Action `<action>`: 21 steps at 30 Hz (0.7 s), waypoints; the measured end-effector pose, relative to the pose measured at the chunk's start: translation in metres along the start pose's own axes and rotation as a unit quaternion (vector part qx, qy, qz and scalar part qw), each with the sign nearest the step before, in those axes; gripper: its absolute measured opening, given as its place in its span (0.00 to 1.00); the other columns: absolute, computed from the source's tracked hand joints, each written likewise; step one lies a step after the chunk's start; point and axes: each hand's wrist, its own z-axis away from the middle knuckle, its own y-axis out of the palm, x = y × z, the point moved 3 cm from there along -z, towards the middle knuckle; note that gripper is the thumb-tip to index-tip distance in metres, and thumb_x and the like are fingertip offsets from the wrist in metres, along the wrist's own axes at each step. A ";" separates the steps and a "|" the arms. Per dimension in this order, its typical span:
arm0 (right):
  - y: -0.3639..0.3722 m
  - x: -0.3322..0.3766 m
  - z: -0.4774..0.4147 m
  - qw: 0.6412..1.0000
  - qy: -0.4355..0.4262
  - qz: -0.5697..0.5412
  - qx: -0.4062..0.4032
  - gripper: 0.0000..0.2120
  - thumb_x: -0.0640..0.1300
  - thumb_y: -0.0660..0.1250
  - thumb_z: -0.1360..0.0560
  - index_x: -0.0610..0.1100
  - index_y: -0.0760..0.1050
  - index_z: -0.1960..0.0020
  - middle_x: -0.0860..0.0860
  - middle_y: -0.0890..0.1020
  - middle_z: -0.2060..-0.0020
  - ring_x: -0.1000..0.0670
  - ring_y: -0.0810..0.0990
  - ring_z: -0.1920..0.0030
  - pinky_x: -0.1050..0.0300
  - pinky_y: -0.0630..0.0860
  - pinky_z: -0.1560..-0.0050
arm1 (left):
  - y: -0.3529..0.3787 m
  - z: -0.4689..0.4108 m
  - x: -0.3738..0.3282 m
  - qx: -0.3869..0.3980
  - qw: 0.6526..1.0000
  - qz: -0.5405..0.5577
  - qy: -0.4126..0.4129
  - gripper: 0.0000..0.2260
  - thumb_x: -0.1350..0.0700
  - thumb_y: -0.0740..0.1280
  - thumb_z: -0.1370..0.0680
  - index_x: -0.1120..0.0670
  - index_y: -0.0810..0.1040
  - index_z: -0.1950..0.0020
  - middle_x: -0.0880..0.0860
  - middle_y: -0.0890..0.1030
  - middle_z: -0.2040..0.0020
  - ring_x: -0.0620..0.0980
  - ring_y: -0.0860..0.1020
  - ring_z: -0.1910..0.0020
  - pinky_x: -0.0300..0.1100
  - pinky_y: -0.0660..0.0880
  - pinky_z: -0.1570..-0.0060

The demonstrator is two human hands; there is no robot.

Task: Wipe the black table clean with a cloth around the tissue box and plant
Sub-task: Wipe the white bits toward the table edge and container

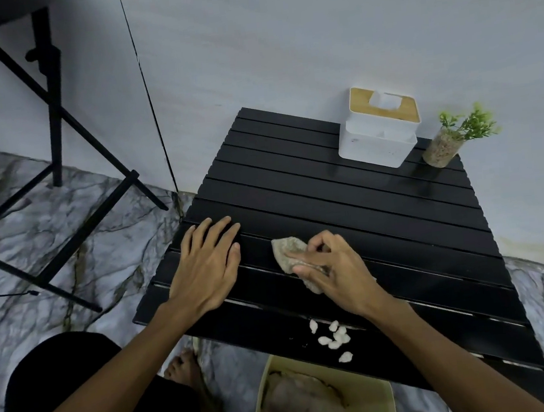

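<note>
- Wiping is the step I judge to be in hand: my right hand, fingers curled, presses the beige cloth against the black table just right of the frame's middle.
- My left hand lies flat with its fingers spread wide, holding nothing, on the slats left of the cloth; I take it to be steadying the table.
- White crumbs sit in a loose cluster on the near slats, below my right wrist, not yet cleared.
- A pale bin stands under the near edge at lower centre, so the next move, as I read it, calls for drawing the cloth toward me and pushing the crumbs off into it.
- Slats run crosswise with gaps, so crumbs could drop through; I would keep the pressure even.
- Farther out, the tissue box and the plant stand side by side, close but apart, at the table's far corner in the upper right, well apart from the cloth; that area seems left to do.
</note>
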 end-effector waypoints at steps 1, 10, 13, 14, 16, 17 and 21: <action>0.000 0.004 0.003 0.999 -0.015 -0.013 0.025 0.20 0.65 0.60 0.21 0.60 0.79 0.34 0.63 0.68 0.51 0.57 0.69 0.51 0.63 0.69 0.51 | 0.000 0.000 0.000 0.001 1.000 0.001 0.000 0.23 0.46 0.47 0.17 0.51 0.68 0.26 0.50 0.67 0.25 0.53 0.59 0.24 0.54 0.53 0.25; -0.001 0.020 0.036 0.988 -0.088 -0.064 0.105 0.15 0.59 0.65 0.20 0.58 0.81 0.36 0.60 0.71 0.51 0.52 0.70 0.51 0.57 0.72 0.52 | 0.002 0.000 0.001 0.004 1.000 -0.009 -0.003 0.23 0.46 0.47 0.17 0.51 0.67 0.25 0.49 0.67 0.25 0.54 0.59 0.24 0.54 0.53 0.25; -0.004 0.018 0.030 0.996 -0.037 -0.077 0.026 0.13 0.59 0.64 0.19 0.56 0.83 0.41 0.60 0.72 0.49 0.51 0.71 0.51 0.57 0.71 0.51 | 0.002 -0.001 0.001 0.006 1.000 -0.009 -0.004 0.23 0.46 0.47 0.17 0.51 0.67 0.25 0.49 0.67 0.25 0.54 0.59 0.24 0.54 0.53 0.25; -0.004 0.018 0.028 0.998 -0.025 -0.058 0.009 0.14 0.59 0.63 0.19 0.58 0.82 0.39 0.61 0.72 0.47 0.52 0.70 0.50 0.57 0.70 0.49 | 0.002 -0.001 0.001 0.006 1.000 -0.010 -0.004 0.23 0.46 0.47 0.17 0.51 0.67 0.25 0.49 0.67 0.25 0.54 0.59 0.24 0.54 0.53 0.25; 0.000 0.021 0.026 1.000 -0.023 -0.009 0.010 0.17 0.63 0.61 0.20 0.61 0.79 0.35 0.63 0.72 0.42 0.54 0.69 0.47 0.55 0.69 0.42 | 0.002 -0.001 0.001 0.005 1.000 -0.011 -0.003 0.23 0.46 0.47 0.17 0.51 0.67 0.25 0.50 0.67 0.25 0.54 0.59 0.24 0.55 0.54 0.25; 0.002 0.023 0.028 0.999 -0.029 0.009 0.023 0.19 0.65 0.61 0.21 0.61 0.78 0.34 0.63 0.72 0.40 0.54 0.69 0.46 0.54 0.68 0.41 | 0.001 -0.001 0.001 0.005 1.000 -0.011 -0.002 0.23 0.46 0.48 0.17 0.51 0.67 0.25 0.50 0.67 0.25 0.54 0.59 0.24 0.54 0.54 0.25; 0.005 0.026 0.034 0.996 -0.059 0.017 0.071 0.21 0.64 0.63 0.21 0.57 0.79 0.33 0.63 0.72 0.39 0.55 0.69 0.48 0.54 0.70 0.43 | 0.000 0.000 0.000 0.003 1.000 -0.013 -0.003 0.23 0.46 0.47 0.17 0.51 0.67 0.25 0.50 0.67 0.25 0.55 0.60 0.24 0.54 0.53 0.25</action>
